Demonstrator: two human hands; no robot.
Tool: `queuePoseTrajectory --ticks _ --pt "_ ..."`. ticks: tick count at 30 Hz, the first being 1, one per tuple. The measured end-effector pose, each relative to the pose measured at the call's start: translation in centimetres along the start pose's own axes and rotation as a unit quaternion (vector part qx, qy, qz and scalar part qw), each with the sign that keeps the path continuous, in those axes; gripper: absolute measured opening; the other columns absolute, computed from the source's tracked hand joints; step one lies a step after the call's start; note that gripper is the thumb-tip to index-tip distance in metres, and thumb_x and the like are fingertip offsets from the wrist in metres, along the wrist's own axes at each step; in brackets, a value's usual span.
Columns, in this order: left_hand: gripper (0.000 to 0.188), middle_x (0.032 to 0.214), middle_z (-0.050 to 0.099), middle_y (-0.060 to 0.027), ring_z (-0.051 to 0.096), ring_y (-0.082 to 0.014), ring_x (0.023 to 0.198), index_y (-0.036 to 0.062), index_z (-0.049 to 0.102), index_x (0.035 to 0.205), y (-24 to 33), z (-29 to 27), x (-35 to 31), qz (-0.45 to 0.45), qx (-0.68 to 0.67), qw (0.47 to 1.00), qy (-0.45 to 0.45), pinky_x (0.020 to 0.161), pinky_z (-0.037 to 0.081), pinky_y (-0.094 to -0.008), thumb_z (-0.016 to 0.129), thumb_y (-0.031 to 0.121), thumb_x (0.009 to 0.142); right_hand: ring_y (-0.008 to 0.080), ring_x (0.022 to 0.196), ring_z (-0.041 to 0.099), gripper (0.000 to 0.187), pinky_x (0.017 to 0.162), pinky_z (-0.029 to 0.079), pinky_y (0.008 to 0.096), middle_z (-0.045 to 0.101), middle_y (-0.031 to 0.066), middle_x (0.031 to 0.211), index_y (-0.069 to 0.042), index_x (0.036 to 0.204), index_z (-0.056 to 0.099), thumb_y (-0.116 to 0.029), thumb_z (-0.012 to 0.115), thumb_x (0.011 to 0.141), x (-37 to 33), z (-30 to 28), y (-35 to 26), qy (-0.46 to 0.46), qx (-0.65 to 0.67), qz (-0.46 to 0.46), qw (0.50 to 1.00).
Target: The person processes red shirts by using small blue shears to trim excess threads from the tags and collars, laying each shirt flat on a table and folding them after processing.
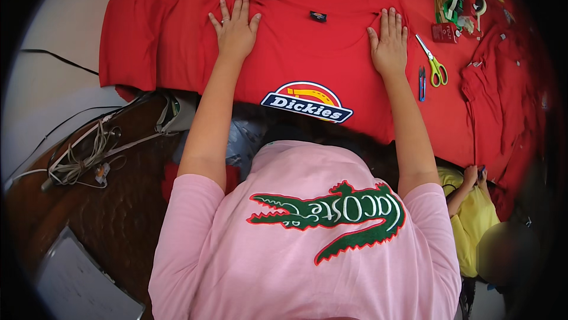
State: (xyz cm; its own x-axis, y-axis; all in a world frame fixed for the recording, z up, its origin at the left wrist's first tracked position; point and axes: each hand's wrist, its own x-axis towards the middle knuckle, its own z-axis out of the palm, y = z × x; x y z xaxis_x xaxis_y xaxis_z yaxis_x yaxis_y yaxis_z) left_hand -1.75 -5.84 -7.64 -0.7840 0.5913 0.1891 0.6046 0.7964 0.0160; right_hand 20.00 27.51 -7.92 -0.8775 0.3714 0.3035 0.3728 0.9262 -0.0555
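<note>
- Head view: I see red shirt [313, 53] spread across upper centre.
- Left hand [236, 34], upper centre-left: fingers extended, flat on shirt.
- Right hand [389, 46], upper centre-right: fingers straight, flat; scissors [433, 59] nearby, upper right.

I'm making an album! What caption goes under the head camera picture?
Left hand and right hand rest palm-down on a red shirt, with yellow-handled scissors nearby.

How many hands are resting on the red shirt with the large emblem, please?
2: the left hand lies left of the small dark label on the red shirt, the right hand to its right; neither is hidden.
</note>
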Motion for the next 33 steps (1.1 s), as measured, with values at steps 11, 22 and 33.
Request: queuePoseTrajectory --ticks 11,22,33 --pt "0.071 0.171 0.025 -0.0157 0.020 -0.0328 0.159 0.0028 0.032 0.161 9.8 -3.3 -13.5 0.248 -0.178 0.943 -0.133 0.127 0.015 -0.0532 0.054 0.039 0.103 0.0380 0.157 0.023 0.069 0.126 0.020 0.0542 0.026 0.0239 0.168 0.003 0.159 0.032 -0.031 0.054 0.104 -11.6 -3.8 -14.0 -0.076 0.105 0.072 0.989" --pt "0.084 0.173 0.020 -0.0095 0.017 -0.0326 0.159 0.0173 0.032 0.164 -0.2 -3.5 -6.5 0.221 -0.123 0.963 -0.099 0.126 0.014 -0.0581 0.060 0.059 0.096 0.0327 0.157 0.026 0.063 0.127 0.021 0.0483 0.030 0.0139 0.169 -0.010 0.162 0.033 -0.029 0.053 0.105 -11.4 -5.9 -11.4 -0.207 0.166 -0.039 0.963" --pt "0.082 0.173 0.020 -0.0046 0.012 -0.0384 0.160 0.0245 0.030 0.165 -3.7 -2.6 -3.2 0.143 -0.116 0.981 -0.062 0.123 0.007 -0.0687 0.059 0.059 0.096 0.0354 0.157 0.025 0.060 0.124 0.024 0.0562 0.027 0.0056 0.171 -0.023 0.163 0.032 -0.046 0.043 0.109 -3.1 -0.7 0.6 -0.011 -0.021 0.093 0.995"
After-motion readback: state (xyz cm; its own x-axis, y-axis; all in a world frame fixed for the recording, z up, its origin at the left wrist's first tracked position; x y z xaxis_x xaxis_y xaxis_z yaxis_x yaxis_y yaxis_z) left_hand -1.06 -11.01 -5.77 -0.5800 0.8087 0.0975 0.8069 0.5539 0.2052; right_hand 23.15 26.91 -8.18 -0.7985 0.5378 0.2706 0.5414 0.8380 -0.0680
